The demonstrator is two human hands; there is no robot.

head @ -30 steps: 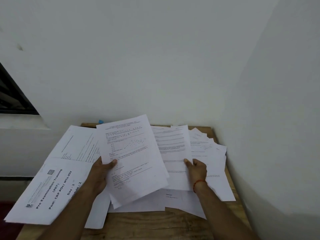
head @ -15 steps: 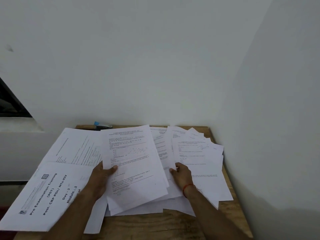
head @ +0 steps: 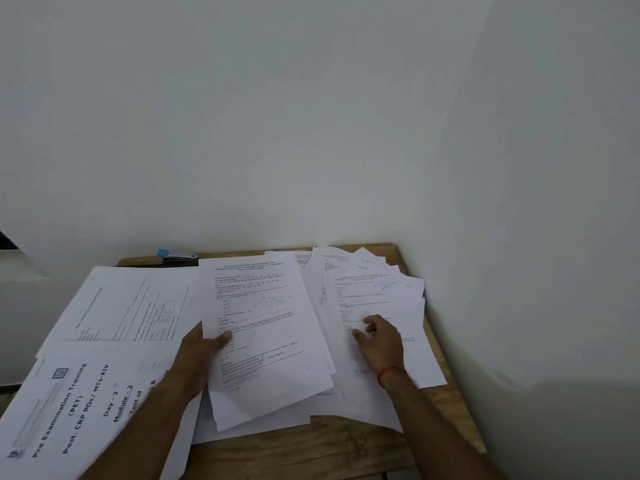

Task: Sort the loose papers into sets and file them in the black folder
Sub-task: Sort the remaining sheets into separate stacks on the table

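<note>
I see both hands busy above the grainy wooden worktop (head: 346, 441).

The left hand (head: 202, 346) grips a thin stack of printed sheets (head: 266, 344) by its left edge, just in front of the metal stapler (head: 178, 255) with a blue end. To the right of the stapler, the right hand (head: 381, 344) rests with loosely bent fingers on fanned white papers (head: 374, 289). To the front-left of the stapler lies a flat cover page (head: 69, 410) with large print.

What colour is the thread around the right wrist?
Reddish orange. The thread just behind the right hand shows best in the head view.
</note>
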